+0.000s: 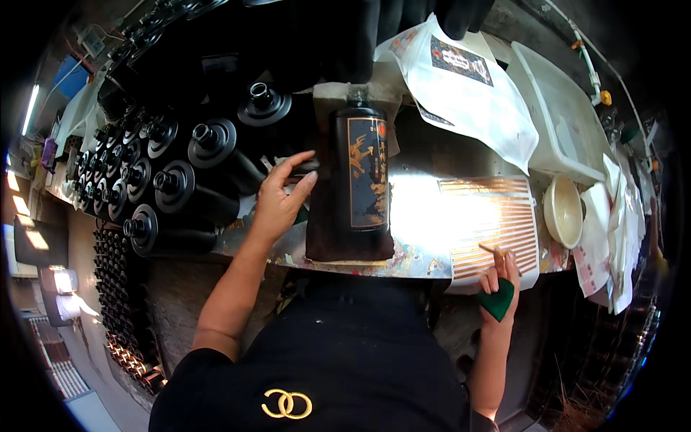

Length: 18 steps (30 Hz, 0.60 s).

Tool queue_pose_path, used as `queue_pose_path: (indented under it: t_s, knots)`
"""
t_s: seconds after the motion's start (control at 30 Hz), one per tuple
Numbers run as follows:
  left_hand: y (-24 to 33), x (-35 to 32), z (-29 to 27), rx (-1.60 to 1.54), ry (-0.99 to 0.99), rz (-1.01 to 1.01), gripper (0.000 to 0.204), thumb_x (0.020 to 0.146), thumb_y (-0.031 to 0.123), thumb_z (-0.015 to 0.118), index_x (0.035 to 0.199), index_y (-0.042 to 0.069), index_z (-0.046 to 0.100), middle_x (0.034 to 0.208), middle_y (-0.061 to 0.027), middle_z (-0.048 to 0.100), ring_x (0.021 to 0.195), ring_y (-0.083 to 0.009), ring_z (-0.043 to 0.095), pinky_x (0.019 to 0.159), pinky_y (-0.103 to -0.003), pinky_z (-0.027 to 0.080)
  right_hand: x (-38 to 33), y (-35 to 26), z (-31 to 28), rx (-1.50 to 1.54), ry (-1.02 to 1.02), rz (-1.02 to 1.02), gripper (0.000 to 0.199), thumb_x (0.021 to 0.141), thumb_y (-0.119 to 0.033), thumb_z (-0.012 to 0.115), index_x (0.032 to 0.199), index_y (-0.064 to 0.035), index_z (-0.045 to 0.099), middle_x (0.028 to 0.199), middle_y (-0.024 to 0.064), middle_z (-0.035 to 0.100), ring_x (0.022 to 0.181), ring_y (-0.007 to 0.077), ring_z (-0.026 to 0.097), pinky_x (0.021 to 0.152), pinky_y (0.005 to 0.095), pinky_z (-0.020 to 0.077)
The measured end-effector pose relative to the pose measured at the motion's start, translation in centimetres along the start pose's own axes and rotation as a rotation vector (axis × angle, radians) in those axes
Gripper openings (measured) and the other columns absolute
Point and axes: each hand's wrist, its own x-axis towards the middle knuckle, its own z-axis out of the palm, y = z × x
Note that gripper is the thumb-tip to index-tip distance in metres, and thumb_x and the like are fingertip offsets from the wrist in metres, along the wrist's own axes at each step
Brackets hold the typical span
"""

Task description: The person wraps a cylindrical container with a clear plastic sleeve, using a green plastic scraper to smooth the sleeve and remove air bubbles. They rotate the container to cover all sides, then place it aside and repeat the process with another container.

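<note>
A black bottle (361,126) with a dark label decorated in gold lies on a dark brown cloth pad (345,252) in front of me, neck pointing away. My left hand (277,198) is raised just left of it, thumb and index finger apart; a small dark shape lies beside the fingertips, its kind unclear. Over the near edge of a sheet of gold-brown strips (504,216), my right hand (507,277) has its lower fingers curled round a flat green scraper (497,299). Its index finger points at the sheet.
Several black bottles (209,137) lie stacked on the left, necks toward me. On the right are a white plastic sheet (461,93), a translucent tub (561,108), a cream bowl (563,212) and hanging papers (619,230). The metal worktable (414,252) has a paint-spotted front edge.
</note>
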Motion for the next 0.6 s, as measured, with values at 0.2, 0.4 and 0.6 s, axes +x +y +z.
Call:
queue_pose_path:
  t_s: [0.2, 0.4, 0.6]
  knots:
    - [1.9, 3.5, 2.9, -0.582, -0.109, -0.207, 0.054, 0.098, 0.037, 0.055, 0.138, 0.004, 0.043, 0.120, -0.0048, 0.056, 0.112, -0.0104, 0.050, 0.098, -0.026, 0.038, 7.0, 2.0, 12.0, 0.111, -0.257, 0.161, 0.025, 0.102, -0.017, 0.040, 0.113, -0.0056, 0.059, 0.121, 0.0154, 0.063, 0.045, 0.0084, 0.041, 0.043, 0.0231, 0.0352]
    - [2.0, 5.1, 4.0, -0.599, -0.029, -0.143, 0.046, 0.098, 0.032, 0.057, 0.132, 0.004, 0.047, 0.110, -0.0018, 0.056, 0.101, -0.0074, 0.050, 0.092, -0.023, 0.040, 10.7, 3.3, 20.2, 0.091, -0.383, 0.255, 0.024, 0.102, -0.016, 0.036, 0.115, -0.0048, 0.053, 0.127, 0.0205, 0.058, 0.041, 0.0083, 0.040, 0.040, 0.0221, 0.0344]
    - [3.4, 5.6, 3.9, -0.764, -0.047, -0.242, 0.037, 0.097, 0.026, 0.059, 0.125, 0.005, 0.050, 0.108, -0.0019, 0.056, 0.102, -0.0076, 0.051, 0.094, -0.023, 0.040, 12.4, 4.4, 22.6, 0.082, -0.322, 0.307, 0.021, 0.104, -0.017, 0.034, 0.107, -0.0053, 0.050, 0.123, 0.0250, 0.059, 0.037, 0.0079, 0.041, 0.037, 0.0195, 0.0338]
